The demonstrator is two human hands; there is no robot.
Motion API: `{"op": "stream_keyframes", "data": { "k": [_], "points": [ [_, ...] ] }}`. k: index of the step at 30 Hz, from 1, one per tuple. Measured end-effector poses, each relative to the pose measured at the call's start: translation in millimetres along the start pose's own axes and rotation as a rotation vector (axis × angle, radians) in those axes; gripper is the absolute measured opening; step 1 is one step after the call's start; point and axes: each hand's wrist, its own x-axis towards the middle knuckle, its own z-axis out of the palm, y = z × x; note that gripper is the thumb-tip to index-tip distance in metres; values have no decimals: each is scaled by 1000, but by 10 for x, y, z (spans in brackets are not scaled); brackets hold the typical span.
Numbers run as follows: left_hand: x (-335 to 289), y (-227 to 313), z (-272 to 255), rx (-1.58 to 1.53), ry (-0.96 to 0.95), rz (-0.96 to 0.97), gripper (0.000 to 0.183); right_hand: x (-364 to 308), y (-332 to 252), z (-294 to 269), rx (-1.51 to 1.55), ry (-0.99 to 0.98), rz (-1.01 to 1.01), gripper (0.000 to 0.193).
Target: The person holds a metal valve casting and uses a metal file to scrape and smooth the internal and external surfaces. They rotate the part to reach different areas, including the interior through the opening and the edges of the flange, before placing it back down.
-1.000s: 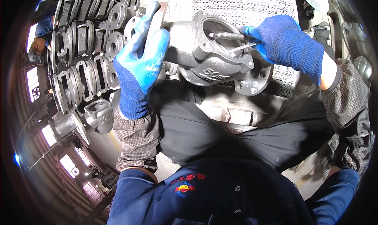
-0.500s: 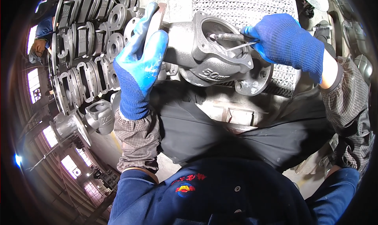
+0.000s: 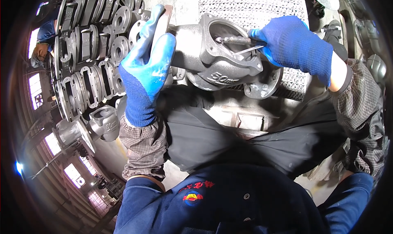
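Observation:
A grey cast-iron valve body with raised markings lies tilted in front of me, its round opening facing up. My left hand, in a blue coated glove, grips its left end flange, thumb on the inner side and fingers on the outer. My right hand, also gloved in blue, is closed round a slim rod-shaped metal tool that looks like a die grinder. The tool's small tip reaches into the opening, and a thin metal lever sticks out below it. Whether the tip touches the inner wall I cannot tell.
Rows of flanged grey castings are stacked at the left, with a similar valve body nearer. A slatted metal grid lies under and behind the workpiece. Another person is at the far left. More castings line the right side.
My right hand and the tool have shifted very slightly to the left, the tip a little further along inside the opening. The left hand's grip and the valve body stay nearly the same.

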Motion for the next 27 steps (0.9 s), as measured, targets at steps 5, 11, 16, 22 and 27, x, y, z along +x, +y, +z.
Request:
{"op": "stream_keyframes", "data": {
  "k": [5, 11, 16, 22, 27],
  "points": [
    [-77, -14, -92, 214, 0, -61, 36, -298, 43, 84, 246, 224, 28, 16],
    [-43, 39, -24, 60, -25, -26, 39, -300, 27, 196, 244, 266, 76, 36],
    [-31, -7, -66, 118, -56, 34, 39, -288, -35, 111, 84, 208, 70, 41],
    [-35, -27, -35, 76, 13, 17, 37, -280, -19, 281, 122, 259, 93, 42],
    [-68, 21, -86, 247, 1, 14, 33, -203, -37, 130, 129, 147, 106, 40]
  ]
}}
